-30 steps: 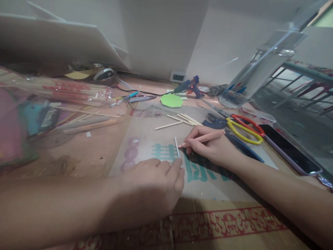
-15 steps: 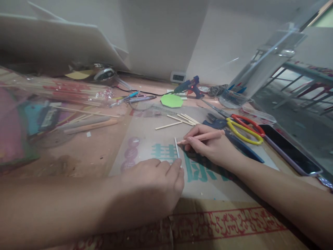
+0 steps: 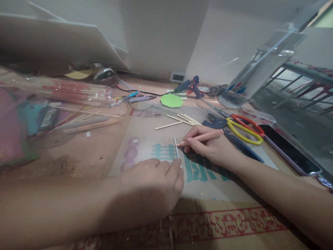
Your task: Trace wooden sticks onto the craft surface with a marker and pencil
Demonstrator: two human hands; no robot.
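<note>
Between the fingertips of my left hand [image 3: 156, 184] is the near end of a thin pale stick [image 3: 177, 147], lying on the printed sheet [image 3: 145, 139]. My right hand [image 3: 205, 144] grips a light orange-pink marker pen [image 3: 208, 135], its tip touching or very close to the stick's side. Behind my hands several short wooden sticks [image 3: 182, 119] lie in a loose group. Close to the right hand are pliers with dark blue handles [image 3: 241, 147] and scissors with red and yellow handles [image 3: 244, 130].
A blue glue gun [image 3: 188, 86] with a lit red light stands behind a green octagonal piece [image 3: 171, 100]. On the right are a phone [image 3: 291, 149] and a clear cylinder container [image 3: 236, 93]. Bagged sticks [image 3: 65, 90] and pens [image 3: 88, 125] lie on the left.
The marker tip has shifted slightly toward me along the stick, and my right hand has moved a little with it. My left hand stays in place.
</note>
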